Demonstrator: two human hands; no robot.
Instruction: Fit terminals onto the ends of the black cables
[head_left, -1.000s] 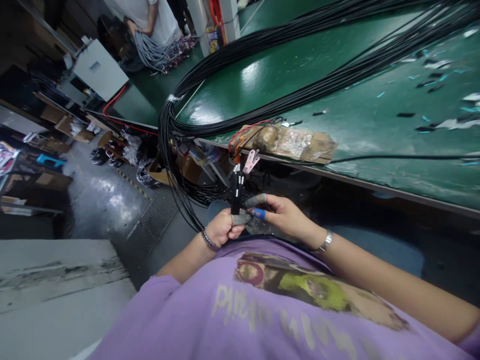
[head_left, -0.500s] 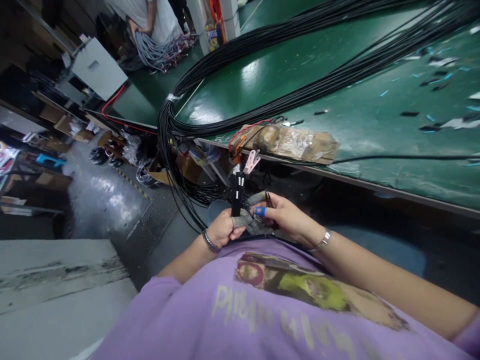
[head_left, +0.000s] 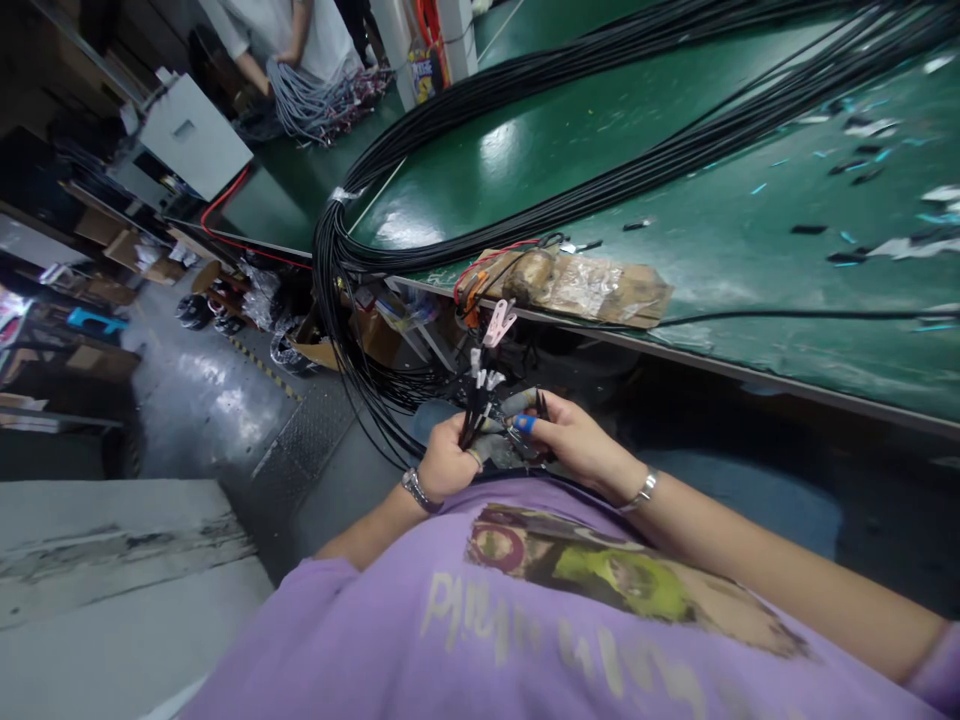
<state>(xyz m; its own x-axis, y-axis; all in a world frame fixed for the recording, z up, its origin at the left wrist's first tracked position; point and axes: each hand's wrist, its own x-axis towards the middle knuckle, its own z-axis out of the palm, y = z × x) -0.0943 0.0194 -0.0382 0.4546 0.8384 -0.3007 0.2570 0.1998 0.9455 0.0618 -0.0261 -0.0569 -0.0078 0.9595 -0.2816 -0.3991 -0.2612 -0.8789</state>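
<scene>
Black cables point(head_left: 480, 400) tipped white; blue fingertip cover point(head_left: 524, 424); purple shirt point(head_left: 525, 620) printed green-maroon; green table point(head_left: 675, 200); pink clip point(head_left: 499, 322).

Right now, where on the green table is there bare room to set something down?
Bare green table between the two black cable bundles, and right of the wrapped packet at the near edge. Crowded: scraps far right, cables hanging by the left hand.

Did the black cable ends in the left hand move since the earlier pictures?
Yes. The cable ends now fan out and lean right, with tips lower below the pink clip; the left hand grips them.
</scene>
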